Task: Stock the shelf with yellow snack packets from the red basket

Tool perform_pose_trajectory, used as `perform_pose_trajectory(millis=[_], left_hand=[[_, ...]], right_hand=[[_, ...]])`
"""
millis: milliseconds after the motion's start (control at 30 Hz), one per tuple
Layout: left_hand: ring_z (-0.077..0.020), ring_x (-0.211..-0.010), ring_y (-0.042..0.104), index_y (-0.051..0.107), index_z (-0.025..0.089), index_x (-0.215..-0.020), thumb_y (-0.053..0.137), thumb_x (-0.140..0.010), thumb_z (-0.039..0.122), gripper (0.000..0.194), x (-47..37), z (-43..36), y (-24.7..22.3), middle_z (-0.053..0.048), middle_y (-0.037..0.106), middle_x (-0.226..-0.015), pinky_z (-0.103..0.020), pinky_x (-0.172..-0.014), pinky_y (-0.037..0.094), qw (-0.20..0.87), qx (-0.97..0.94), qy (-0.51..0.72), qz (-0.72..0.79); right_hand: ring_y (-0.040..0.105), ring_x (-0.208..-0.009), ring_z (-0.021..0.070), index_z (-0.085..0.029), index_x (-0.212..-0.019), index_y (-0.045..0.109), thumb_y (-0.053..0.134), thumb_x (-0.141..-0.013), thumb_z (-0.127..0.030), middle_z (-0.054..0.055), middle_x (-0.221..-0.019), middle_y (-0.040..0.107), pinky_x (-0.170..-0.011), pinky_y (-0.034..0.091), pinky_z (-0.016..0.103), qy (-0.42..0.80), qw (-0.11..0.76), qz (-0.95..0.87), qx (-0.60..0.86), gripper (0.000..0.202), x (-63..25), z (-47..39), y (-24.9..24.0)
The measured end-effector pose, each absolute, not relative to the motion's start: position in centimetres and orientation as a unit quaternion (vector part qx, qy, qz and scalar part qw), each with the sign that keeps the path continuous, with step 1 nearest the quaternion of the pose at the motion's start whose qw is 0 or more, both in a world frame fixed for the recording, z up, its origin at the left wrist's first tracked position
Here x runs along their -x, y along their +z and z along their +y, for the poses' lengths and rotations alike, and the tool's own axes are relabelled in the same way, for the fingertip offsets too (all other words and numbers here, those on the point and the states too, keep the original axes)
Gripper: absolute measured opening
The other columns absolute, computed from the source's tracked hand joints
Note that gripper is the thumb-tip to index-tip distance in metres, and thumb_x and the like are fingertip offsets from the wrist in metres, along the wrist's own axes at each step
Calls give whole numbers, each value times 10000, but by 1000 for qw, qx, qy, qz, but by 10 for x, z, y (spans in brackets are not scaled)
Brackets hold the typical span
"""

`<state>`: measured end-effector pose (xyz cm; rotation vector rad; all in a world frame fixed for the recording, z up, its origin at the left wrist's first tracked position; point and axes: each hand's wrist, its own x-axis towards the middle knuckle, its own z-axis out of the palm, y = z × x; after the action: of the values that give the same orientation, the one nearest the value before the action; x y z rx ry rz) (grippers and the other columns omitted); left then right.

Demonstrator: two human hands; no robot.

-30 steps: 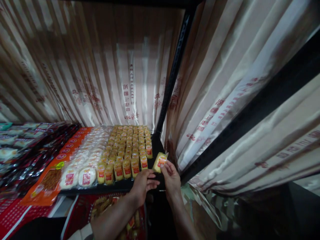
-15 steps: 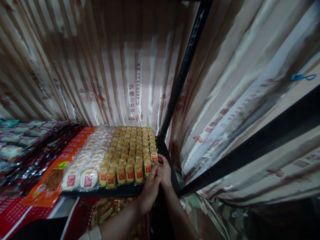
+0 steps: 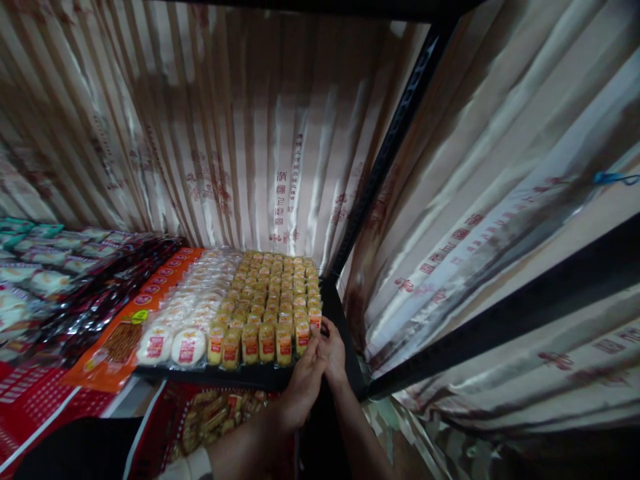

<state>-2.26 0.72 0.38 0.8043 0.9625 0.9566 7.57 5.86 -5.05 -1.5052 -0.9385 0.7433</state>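
Rows of small yellow wrapped cakes [image 3: 267, 343] with red labels stand upright on the dark shelf [image 3: 220, 375]. My left hand [image 3: 306, 379] and my right hand [image 3: 331, 350] meet at the front right corner of these rows. Both sets of fingers are drawn together around the front of the rightmost row, touching a cake [image 3: 315, 319] there. Which fingers grip it is hard to make out. White round packaged cakes [image 3: 189, 347] lie just left of the yellow ones.
An orange snack bag [image 3: 117, 347] and dark shiny packets [image 3: 100, 293] lie farther left. Below the shelf is a red basket [image 3: 163, 413] with wrapped items. A black post [image 3: 395, 143] and a slanting black bar [image 3: 500, 307] stand near printed curtains.
The view has shifted, so the shelf goods appear farther right. My hands stay together at the rightmost row, with the fingers slightly lower against the end cake.
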Motion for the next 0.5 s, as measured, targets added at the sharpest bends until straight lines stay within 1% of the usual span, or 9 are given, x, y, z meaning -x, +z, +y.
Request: perform_pose_trajectory(millis=[100,167,233,300,333,433,500], left_hand=[[-211,-1173,517,575,136,-1156,571,-775,218,390,27,4,-2,-112,561,-1271,-277,-979,391,703,-357,425,444],[-213,-1060,582,573,131,-1146,530,-788,192,366,35,-4,-3,-113,629,-1150,-283,-859,459,685,-374,408,473],[-207,-929,623,601,128,-1087,492,-790,165,318,48,-15,-5,-97,673,-997,-275,-739,482,671,-397,391,489],[-185,-798,631,655,143,-944,481,-776,145,242,67,-27,-10,-64,682,-857,-258,-671,470,665,-412,379,494],[-172,-754,623,675,155,-853,491,-758,128,208,78,-33,-15,-45,679,-804,-250,-668,461,660,-416,376,501],[-144,-724,587,673,179,-622,538,-663,28,207,115,-46,-37,0,654,-679,-219,-719,431,658,-360,367,550],[-140,-676,574,644,171,-544,546,-608,-34,236,141,-51,-58,11,626,-600,-217,-693,422,679,-280,348,583]], right_hand=[[644,-797,200,-156,-1072,630,649,-625,-483,112,-1090,635,-733,511,325,292,565,-391,665,554,-74,57,-49],[639,-818,204,-140,-1121,604,619,-649,-515,139,-1167,598,-775,496,340,262,558,-391,683,603,-72,52,-44],[618,-910,217,-123,-1150,579,567,-700,-528,153,-1183,589,-827,472,346,230,569,-394,684,605,-67,43,-35],[580,-1004,220,-113,-1156,559,520,-753,-516,155,-1158,600,-853,453,336,211,601,-389,665,571,-56,29,-26],[574,-1012,214,-116,-1151,553,510,-772,-504,150,-1134,609,-850,451,327,210,618,-384,653,544,-49,21,-22],[600,-907,184,-148,-1077,574,506,-809,-456,103,-999,649,-813,455,304,238,633,-389,626,414,-18,-12,-17],[609,-822,171,-180,-998,610,506,-819,-421,58,-880,669,-780,460,292,291,601,-425,612,317,6,-34,-24]])
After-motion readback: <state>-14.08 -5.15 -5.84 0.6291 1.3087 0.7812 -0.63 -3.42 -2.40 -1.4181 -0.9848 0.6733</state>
